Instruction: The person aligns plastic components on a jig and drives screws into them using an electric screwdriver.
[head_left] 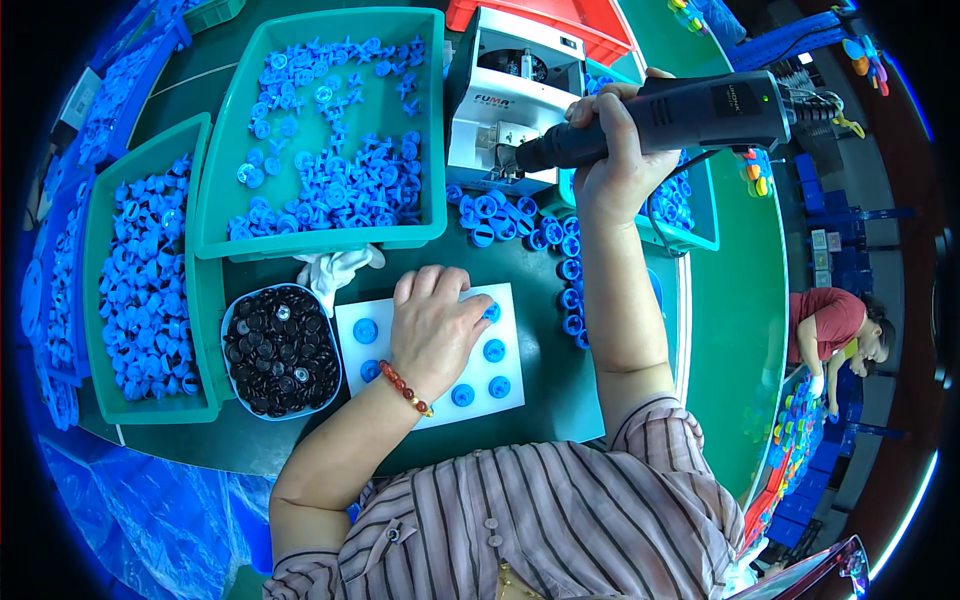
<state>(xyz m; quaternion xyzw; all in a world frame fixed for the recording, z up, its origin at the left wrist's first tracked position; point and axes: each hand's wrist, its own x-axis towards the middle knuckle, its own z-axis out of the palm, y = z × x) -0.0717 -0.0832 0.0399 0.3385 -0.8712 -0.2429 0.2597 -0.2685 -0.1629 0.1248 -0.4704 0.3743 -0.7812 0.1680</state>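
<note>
My right hand (622, 145) is wrapped round a dark electric screwdriver (660, 122), held level. Its tip reaches the front of a white screw feeder (500, 108). My left hand (437, 322), wearing a red bead bracelet, lies palm down over a white board (430, 415), fingers curled. Its thumb and forefinger side is against a blue round plastic part (491, 312) at the board's upper right. More such parts sit on the board in rows, including a blue disc (365, 331) at the left; the hand hides the board's middle.
Green bins (440, 215) of blue parts stand at the left and back. A bowl of black round pieces (282, 350) is left of the board, near a white glove (338, 272). Blue rings (570, 268) line the right. A co-worker (828, 325) works at far right.
</note>
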